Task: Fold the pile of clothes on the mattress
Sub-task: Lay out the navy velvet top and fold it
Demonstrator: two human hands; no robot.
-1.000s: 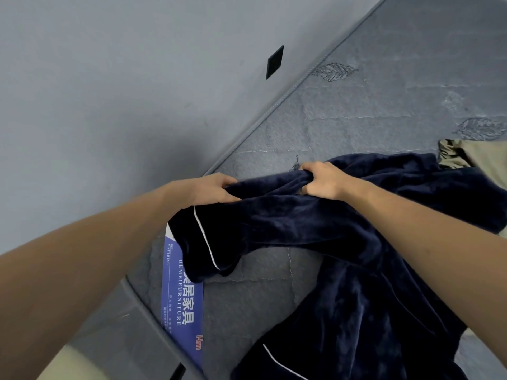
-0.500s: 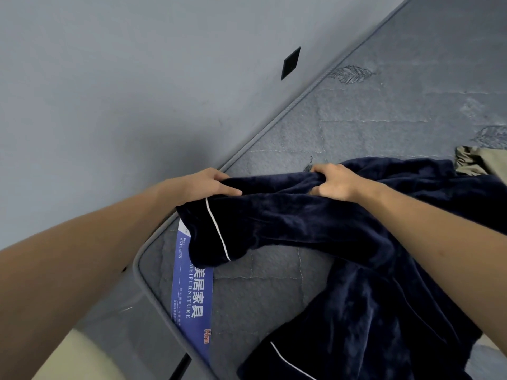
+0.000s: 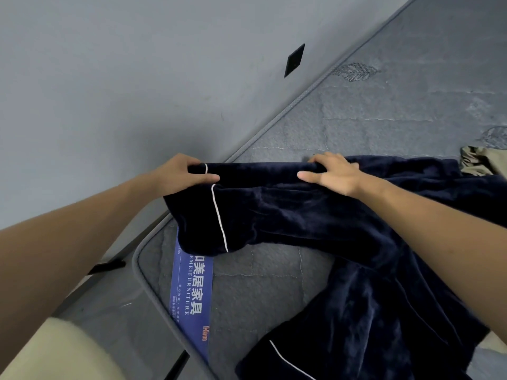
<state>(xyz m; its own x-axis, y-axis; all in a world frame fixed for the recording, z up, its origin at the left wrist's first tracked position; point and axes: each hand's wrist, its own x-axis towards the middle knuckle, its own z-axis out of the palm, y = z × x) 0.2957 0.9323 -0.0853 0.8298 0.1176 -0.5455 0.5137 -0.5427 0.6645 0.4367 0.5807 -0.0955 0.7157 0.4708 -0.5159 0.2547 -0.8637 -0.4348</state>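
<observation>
1. A dark blue velvet garment (image 3: 315, 215) with thin white piping lies across the grey mattress (image 3: 384, 111), from the middle of the frame down to the lower right.
2. The left hand (image 3: 181, 174) pinches the garment's cuff end, thumb on top, at middle left.
3. The right hand (image 3: 332, 174) grips the top fold, fingers curled over it, thumb sticking out.
4. A blue label (image 3: 192, 292) sits on the mattress at the lower middle.
5. A tan cloth (image 3: 482, 160) peeks in at the right edge.
6. A black square plate (image 3: 294, 60) is on the grey wall (image 3: 109, 78).
</observation>
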